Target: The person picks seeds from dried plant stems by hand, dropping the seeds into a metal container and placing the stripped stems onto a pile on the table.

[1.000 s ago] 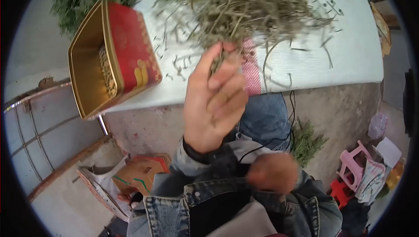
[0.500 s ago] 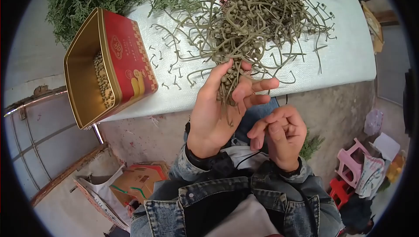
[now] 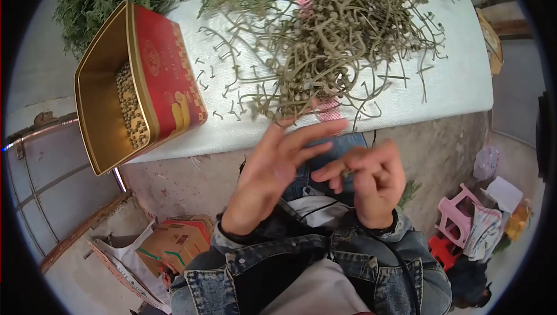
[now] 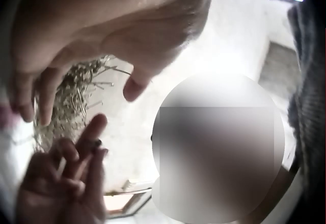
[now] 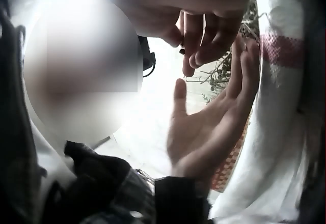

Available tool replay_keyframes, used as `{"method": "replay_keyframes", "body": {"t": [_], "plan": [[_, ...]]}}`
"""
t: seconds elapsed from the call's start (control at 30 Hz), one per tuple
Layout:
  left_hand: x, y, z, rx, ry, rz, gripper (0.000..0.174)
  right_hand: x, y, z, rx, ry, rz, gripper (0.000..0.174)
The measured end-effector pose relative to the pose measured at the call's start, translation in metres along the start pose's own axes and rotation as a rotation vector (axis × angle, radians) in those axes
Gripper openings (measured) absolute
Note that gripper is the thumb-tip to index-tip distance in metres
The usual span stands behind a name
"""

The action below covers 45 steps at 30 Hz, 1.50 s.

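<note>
My left hand [image 3: 261,170] is held palm up with its fingers spread and nothing in the palm; its fingertips are near the front edge of the pile. My right hand [image 3: 377,184] is beside it, pinching a small dark round pod [image 5: 182,51] between thumb and forefinger. The pile of dried curly stems with round pods [image 3: 348,30] lies on a white woven sack [image 3: 458,85]. To the left, a red and gold tin [image 3: 165,77] lies on its side, its mouth facing left, with many loose round pods [image 3: 130,106] inside.
Green leafy sprigs [image 3: 122,1] lie behind the tin. Short bits of stem [image 3: 217,114] are scattered between tin and pile. Below on the floor side are a cardboard box [image 3: 180,239], a pink stool [image 3: 455,216] and a red stool [image 3: 442,251].
The bunch of stems that lay in my left hand has left it, and that hand has drawn back slightly toward me with fingers spread. My right hand stays close by, now pinching a pod.
</note>
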<state>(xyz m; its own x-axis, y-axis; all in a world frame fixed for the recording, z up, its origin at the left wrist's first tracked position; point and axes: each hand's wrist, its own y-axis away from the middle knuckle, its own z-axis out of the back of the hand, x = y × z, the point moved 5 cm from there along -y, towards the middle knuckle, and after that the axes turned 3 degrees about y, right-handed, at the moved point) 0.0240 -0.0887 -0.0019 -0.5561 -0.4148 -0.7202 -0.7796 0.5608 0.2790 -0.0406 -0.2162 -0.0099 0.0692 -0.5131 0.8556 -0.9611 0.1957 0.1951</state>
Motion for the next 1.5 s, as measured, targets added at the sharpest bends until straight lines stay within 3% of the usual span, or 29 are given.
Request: {"method": "replay_keyframes", "body": {"t": [0.03, 0.1, 0.13, 0.23, 0.37, 0.5, 0.53, 0.63, 0.67, 0.77, 0.8, 0.9, 0.93, 1.03, 1.2, 1.3, 1.33, 1.43, 1.5], "plan": [[-0.006, 0.01, 0.006, -0.013, -0.002, -0.011, 0.068, 0.011, -0.007, -0.001, 0.098, 0.239, 0.229, 0.025], [-0.016, 0.028, 0.016, 0.052, -0.415, 0.046, 0.053, 0.024, -0.009, -0.014, 0.295, 0.701, 0.696, 0.027], [-0.017, 0.031, 0.019, 0.034, -0.417, 0.04, 0.053, 0.025, -0.01, -0.02, 0.31, 0.69, 0.693, 0.027], [-0.009, 0.039, 0.019, 0.259, -0.238, 0.165, 0.026, 0.031, -0.013, -0.036, 0.312, 0.779, 0.587, 0.025], [-0.012, 0.03, 0.021, 0.26, -0.51, 0.165, 0.04, 0.019, -0.014, -0.035, 0.364, 0.846, 0.619, 0.034], [-0.01, 0.029, 0.028, 0.285, -0.463, 0.193, 0.032, 0.02, -0.005, -0.038, 0.35, 1.053, 0.811, 0.031], [-0.007, 0.029, 0.03, 0.285, -0.462, 0.195, 0.032, 0.019, -0.005, -0.038, 0.35, 1.053, 0.809, 0.031], [0.007, 0.031, 0.029, 0.271, 0.018, 0.291, 0.033, 0.013, -0.007, -0.042, 0.341, 0.958, 0.722, 0.023], [0.011, 0.032, 0.026, 0.273, 0.021, 0.29, 0.033, 0.011, -0.007, -0.045, 0.342, 0.961, 0.722, 0.023], [0.015, 0.032, 0.01, 0.309, 0.327, 0.213, 0.033, 0.005, -0.008, -0.046, 0.113, 0.637, 0.614, 0.023], [0.018, 0.031, 0.012, 0.303, 0.332, 0.209, 0.033, 0.005, -0.009, -0.049, 0.121, 0.638, 0.609, 0.023], [0.012, 0.024, 0.019, 0.43, 0.814, -0.011, 0.036, 0.009, -0.016, -0.03, -0.239, -0.172, 0.43, 0.016], [0.011, 0.023, 0.02, 0.433, 0.817, -0.013, 0.036, 0.009, -0.015, -0.027, -0.237, -0.168, 0.431, 0.016], [0.013, 0.02, 0.039, 0.178, 0.57, -0.003, 0.036, 0.003, -0.01, -0.026, 0.031, 0.042, 0.317, 0.019], [0.009, 0.02, 0.039, 0.089, 0.206, 0.167, 0.03, -0.005, -0.021, -0.024, 0.088, 0.181, 0.249, 0.02], [0.014, 0.021, 0.038, 0.082, 0.223, 0.256, 0.025, -0.001, -0.025, -0.029, 0.197, 0.329, 0.427, 0.023], [0.014, 0.021, 0.037, 0.083, 0.223, 0.256, 0.025, 0.0, -0.025, -0.029, 0.197, 0.33, 0.428, 0.023], [0.0, 0.023, 0.033, 0.083, 0.015, -0.018, 0.014, 0.0, -0.027, -0.031, 0.239, 0.468, 0.356, 0.029], [-0.001, 0.024, 0.033, 0.046, -0.007, -0.001, 0.012, 0.0, -0.027, -0.032, 0.241, 0.522, 0.368, 0.028]]}}
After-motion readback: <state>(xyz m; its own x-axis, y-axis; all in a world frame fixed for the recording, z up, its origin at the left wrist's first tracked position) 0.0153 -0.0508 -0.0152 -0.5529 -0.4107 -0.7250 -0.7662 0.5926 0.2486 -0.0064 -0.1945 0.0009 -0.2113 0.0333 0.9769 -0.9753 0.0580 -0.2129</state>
